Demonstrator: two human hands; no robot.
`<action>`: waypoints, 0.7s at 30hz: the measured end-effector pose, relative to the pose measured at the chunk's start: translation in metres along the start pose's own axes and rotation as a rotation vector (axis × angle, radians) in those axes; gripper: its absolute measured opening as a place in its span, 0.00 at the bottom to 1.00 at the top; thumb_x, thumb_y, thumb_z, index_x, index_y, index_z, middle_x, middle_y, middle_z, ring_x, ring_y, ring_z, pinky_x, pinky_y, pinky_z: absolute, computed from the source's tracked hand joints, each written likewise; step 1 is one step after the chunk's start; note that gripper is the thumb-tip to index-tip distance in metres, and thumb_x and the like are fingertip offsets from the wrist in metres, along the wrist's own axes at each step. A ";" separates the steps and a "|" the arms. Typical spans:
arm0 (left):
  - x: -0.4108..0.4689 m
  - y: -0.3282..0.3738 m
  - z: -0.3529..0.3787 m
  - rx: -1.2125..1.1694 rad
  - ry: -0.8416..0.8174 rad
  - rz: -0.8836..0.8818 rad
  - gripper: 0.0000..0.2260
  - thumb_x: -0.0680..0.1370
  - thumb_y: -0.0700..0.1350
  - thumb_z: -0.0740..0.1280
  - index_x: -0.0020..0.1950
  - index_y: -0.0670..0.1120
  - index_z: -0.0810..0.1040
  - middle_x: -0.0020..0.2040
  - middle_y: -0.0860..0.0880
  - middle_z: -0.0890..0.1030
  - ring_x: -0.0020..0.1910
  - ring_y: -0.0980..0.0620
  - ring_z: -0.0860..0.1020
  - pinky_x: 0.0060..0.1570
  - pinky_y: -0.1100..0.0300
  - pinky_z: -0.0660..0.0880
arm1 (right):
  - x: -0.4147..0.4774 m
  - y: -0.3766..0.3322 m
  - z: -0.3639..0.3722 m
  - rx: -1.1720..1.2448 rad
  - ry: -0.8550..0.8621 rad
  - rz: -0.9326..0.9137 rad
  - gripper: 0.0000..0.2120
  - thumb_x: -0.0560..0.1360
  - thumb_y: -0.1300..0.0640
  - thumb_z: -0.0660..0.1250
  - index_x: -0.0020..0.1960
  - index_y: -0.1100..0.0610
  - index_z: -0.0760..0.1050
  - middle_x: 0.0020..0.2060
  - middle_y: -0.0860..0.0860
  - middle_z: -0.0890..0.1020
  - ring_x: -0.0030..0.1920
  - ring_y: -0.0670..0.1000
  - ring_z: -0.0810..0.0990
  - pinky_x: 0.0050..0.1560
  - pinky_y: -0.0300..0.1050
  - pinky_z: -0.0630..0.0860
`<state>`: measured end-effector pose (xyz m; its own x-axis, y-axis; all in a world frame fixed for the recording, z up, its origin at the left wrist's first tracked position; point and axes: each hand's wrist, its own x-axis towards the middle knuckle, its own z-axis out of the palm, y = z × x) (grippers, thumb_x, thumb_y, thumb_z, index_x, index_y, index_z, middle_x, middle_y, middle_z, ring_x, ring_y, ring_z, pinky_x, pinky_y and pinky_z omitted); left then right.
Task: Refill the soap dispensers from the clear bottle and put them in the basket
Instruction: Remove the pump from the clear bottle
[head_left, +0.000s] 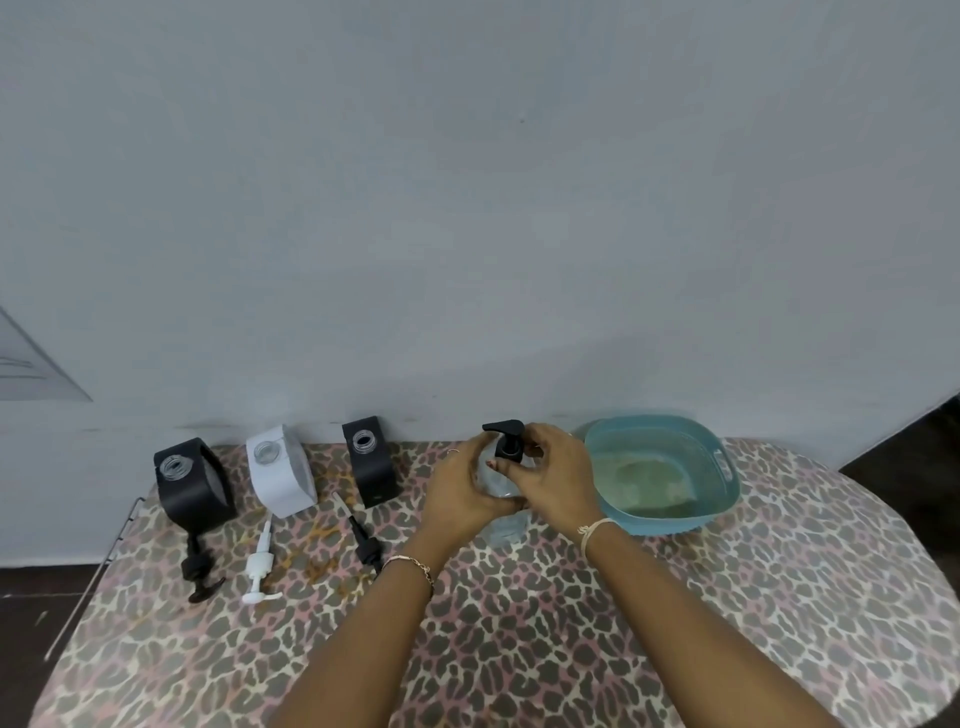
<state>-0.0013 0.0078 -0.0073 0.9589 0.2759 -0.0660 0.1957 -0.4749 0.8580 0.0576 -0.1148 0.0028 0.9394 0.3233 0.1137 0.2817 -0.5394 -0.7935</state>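
At lower centre of frame, steadying the clear bottle (505, 532) upright with the left hand (462, 493) curled round its body, pinching the black pump collar (508, 451) with the right hand (556, 480), probably unscrewing it. Calling for a still bottle, a turn of the collar alone, then a straight lift. Working between three uncapped dispensers (280, 473), centre left, and the teal basket (675, 522), centre right.
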 end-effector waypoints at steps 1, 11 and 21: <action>0.002 -0.003 -0.001 0.012 -0.024 0.001 0.39 0.60 0.49 0.82 0.69 0.48 0.72 0.57 0.59 0.76 0.56 0.61 0.74 0.54 0.74 0.68 | 0.001 0.001 -0.002 0.012 -0.026 -0.014 0.12 0.66 0.48 0.77 0.45 0.50 0.80 0.40 0.44 0.82 0.43 0.44 0.80 0.48 0.44 0.78; 0.004 -0.005 -0.004 -0.034 -0.119 -0.038 0.39 0.63 0.42 0.81 0.70 0.48 0.67 0.55 0.62 0.71 0.57 0.62 0.73 0.49 0.79 0.68 | 0.009 0.004 -0.008 0.226 -0.200 0.056 0.25 0.62 0.53 0.81 0.54 0.49 0.73 0.51 0.45 0.80 0.51 0.43 0.79 0.55 0.39 0.77; -0.004 -0.004 0.012 -0.159 -0.006 -0.062 0.34 0.64 0.41 0.80 0.66 0.53 0.69 0.55 0.63 0.75 0.53 0.68 0.74 0.53 0.76 0.68 | -0.009 0.004 0.000 0.387 -0.150 0.058 0.17 0.73 0.62 0.72 0.57 0.46 0.75 0.55 0.47 0.78 0.58 0.43 0.77 0.63 0.39 0.73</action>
<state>-0.0030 -0.0017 -0.0166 0.9472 0.2954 -0.1242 0.2202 -0.3184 0.9220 0.0504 -0.1199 -0.0008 0.9046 0.4262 -0.0036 0.1082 -0.2378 -0.9653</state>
